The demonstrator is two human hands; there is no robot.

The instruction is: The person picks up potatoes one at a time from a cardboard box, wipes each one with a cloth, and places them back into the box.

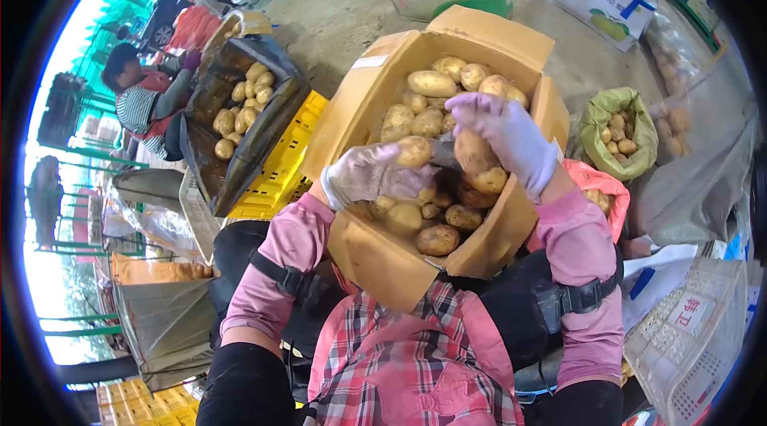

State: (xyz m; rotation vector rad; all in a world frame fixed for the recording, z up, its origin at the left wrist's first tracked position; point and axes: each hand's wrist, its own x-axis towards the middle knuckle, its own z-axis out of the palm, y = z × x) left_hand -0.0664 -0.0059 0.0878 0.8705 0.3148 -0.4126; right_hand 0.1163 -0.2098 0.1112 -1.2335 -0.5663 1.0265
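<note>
Gloved hands sorted potatoes in a cardboard box at an outdoor market yard.

The left hand [371, 174] curled around a potato [414, 151] near the box's middle; the right hand [507, 134] gripped a larger potato [474, 153] just beside it, fingers wrapped over its top. The box [375, 254], flaps open, rested on the person's lap, potatoes heaped toward its far edge. The ground was bare concrete [335, 14]. A yellow crate [284, 158] lay at the left, a dark bin [240, 118] of potatoes on it. A green sack [619, 126] stood at the right; another person [140, 98] sat beyond the bin.
</note>
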